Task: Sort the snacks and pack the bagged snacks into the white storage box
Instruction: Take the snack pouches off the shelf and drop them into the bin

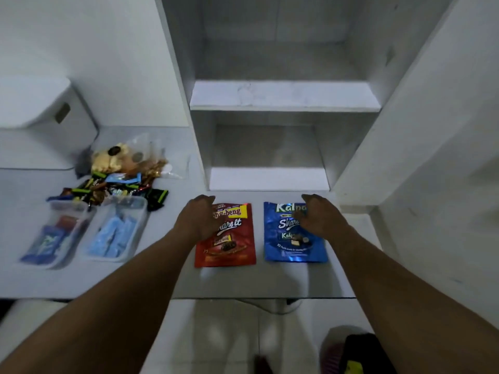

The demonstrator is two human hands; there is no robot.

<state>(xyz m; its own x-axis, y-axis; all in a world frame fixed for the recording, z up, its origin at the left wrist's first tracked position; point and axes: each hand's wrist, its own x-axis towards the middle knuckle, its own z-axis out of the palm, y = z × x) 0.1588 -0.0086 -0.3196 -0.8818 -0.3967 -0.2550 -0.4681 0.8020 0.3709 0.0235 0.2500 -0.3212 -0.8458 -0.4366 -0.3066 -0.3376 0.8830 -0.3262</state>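
Note:
A red snack bag point(229, 244) and a blue snack bag point(286, 238) lie flat side by side on the white desk point(167, 276). My left hand point(199, 217) rests over the red bag's upper left part, fingers curled at its edge. Over the blue bag's upper right part lies my right hand point(320, 217), fingers bent onto it. Whether either hand has a real grip on its bag I cannot tell. A white lidded storage box point(40, 109) stands at the far left against the wall.
A pile of small wrapped snacks and clear bags of biscuits point(118, 174) lies left of centre. Two clear trays point(118, 228) with blue packets sit in front of it. White shelf niches point(280, 95) rise behind the bags. Floor and a dark object show below the desk edge.

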